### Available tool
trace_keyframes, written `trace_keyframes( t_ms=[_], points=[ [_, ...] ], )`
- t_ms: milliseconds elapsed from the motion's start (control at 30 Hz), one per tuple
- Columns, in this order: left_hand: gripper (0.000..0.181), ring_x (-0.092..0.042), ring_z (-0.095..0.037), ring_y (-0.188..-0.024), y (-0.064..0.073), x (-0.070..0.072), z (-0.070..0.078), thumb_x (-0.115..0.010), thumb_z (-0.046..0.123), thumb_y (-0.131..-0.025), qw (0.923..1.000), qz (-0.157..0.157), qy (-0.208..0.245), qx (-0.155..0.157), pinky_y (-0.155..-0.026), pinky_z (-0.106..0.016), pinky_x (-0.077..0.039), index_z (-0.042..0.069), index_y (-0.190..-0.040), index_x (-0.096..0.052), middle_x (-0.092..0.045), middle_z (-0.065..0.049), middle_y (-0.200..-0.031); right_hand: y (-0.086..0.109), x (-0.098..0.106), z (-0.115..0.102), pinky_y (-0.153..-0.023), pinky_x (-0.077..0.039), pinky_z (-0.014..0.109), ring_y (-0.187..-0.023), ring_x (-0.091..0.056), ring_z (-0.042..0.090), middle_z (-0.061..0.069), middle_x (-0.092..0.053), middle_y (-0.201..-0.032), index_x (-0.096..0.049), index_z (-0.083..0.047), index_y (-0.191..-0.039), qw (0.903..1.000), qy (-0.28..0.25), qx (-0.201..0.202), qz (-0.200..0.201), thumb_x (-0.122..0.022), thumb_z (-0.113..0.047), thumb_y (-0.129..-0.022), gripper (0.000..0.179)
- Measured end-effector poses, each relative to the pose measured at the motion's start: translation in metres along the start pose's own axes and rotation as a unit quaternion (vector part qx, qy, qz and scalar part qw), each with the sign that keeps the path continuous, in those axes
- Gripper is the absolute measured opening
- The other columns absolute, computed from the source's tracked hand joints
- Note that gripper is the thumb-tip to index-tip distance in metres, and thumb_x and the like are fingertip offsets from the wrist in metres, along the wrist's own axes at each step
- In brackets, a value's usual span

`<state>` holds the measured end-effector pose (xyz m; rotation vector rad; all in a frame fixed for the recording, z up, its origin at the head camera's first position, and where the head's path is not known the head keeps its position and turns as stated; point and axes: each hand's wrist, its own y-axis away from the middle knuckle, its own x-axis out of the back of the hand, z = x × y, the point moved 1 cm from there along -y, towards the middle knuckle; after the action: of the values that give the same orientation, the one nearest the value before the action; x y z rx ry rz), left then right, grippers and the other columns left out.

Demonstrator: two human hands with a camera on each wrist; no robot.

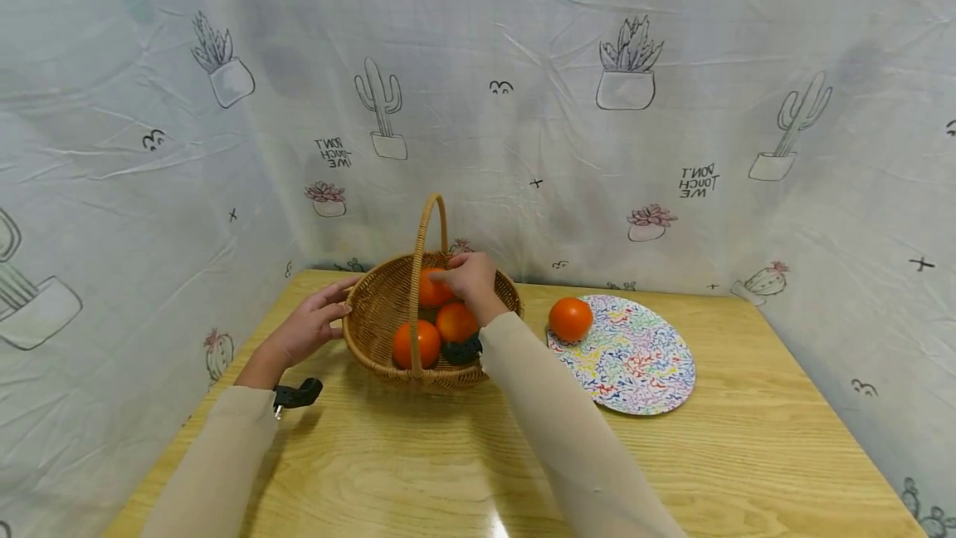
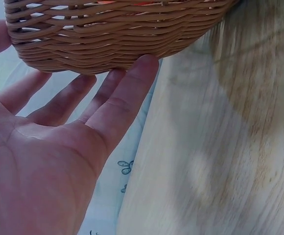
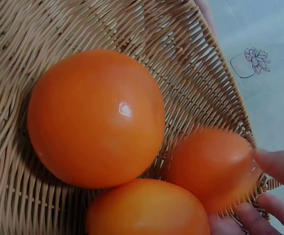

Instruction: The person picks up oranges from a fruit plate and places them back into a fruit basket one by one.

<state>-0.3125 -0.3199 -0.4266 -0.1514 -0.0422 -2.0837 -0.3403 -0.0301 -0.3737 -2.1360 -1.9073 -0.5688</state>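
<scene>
A wicker basket (image 1: 366, 322) with a tall arched handle (image 1: 418, 272) stands toward the back of the table. Three smooth, round orange fruits are inside it; two, a left fruit (image 3: 98, 117) and a near-middle fruit (image 3: 149, 210), lie touching. My right hand (image 1: 473, 279) reaches in past the handle, its thumb and fingers holding the far fruit (image 3: 210, 169), which looks blurred in the right wrist view. My left hand (image 1: 309, 324) touches the basket's left side; its extended fingers (image 2: 125, 103) rest against the woven wall in the left wrist view.
Right of the basket lies a flat round plate (image 1: 635, 364) with multicoloured squiggles. Another orange fruit (image 1: 571, 320) sits at its left edge. A wooden table (image 1: 418, 455) bears everything. Cloth hangings (image 1: 523, 131) printed with potted cacti close off the back and sides.
</scene>
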Motion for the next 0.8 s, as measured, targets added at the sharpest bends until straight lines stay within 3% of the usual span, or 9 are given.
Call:
trace_keyframes(
  t_ms=[167, 367, 533, 800],
  points=[
    [0.061, -0.054, -0.013, -0.130, -0.0024, 0.0014, 0.0006, -0.041, 0.015, -0.111, 1.0000, -0.002, 0.004, 0.003, -0.093, -0.034, -0.058, 0.007, -0.165, -0.016, -0.022, -0.030, -0.161, -0.0029, 0.0015, -0.0005, -0.078, -0.054, 0.038, -0.109, -0.063, 0.030, 0.012, -0.065, -0.132, -0.075, -0.004, -0.119, 0.9999, -0.010, -0.001, -0.001, -0.086, -0.022, -0.085, 0.040],
    [0.060, -0.051, -0.017, -0.133, -0.0049, 0.0034, 0.0006, -0.042, 0.016, -0.111, 1.0000, -0.001, 0.001, 0.009, -0.094, -0.034, -0.058, 0.009, -0.165, -0.017, -0.022, -0.029, -0.162, -0.0042, 0.0043, -0.0010, -0.085, -0.057, 0.042, -0.114, -0.062, 0.032, 0.012, -0.065, -0.134, -0.076, -0.006, -0.119, 0.9999, -0.005, -0.006, -0.011, -0.086, -0.024, -0.085, 0.040],
    [0.061, -0.050, -0.016, -0.133, -0.0047, 0.0030, 0.0010, -0.041, 0.016, -0.111, 1.0000, -0.002, 0.000, 0.009, -0.094, -0.033, -0.058, 0.008, -0.165, -0.016, -0.022, -0.029, -0.162, -0.0063, 0.0053, 0.0033, -0.078, -0.057, 0.039, -0.111, -0.063, 0.031, 0.011, -0.065, -0.134, -0.077, -0.008, -0.116, 0.9998, 0.009, -0.006, -0.019, -0.086, -0.027, -0.085, 0.038],
    [0.061, -0.052, -0.014, -0.131, -0.0056, 0.0032, 0.0010, -0.041, 0.016, -0.111, 1.0000, -0.002, 0.001, 0.007, -0.093, -0.033, -0.058, 0.008, -0.166, -0.014, -0.021, -0.030, -0.162, -0.0063, 0.0102, 0.0050, -0.090, -0.057, 0.042, -0.117, -0.062, 0.032, 0.013, -0.063, -0.136, -0.074, -0.006, -0.123, 0.9992, -0.012, -0.004, -0.037, -0.086, -0.025, -0.085, 0.044]
  ],
)
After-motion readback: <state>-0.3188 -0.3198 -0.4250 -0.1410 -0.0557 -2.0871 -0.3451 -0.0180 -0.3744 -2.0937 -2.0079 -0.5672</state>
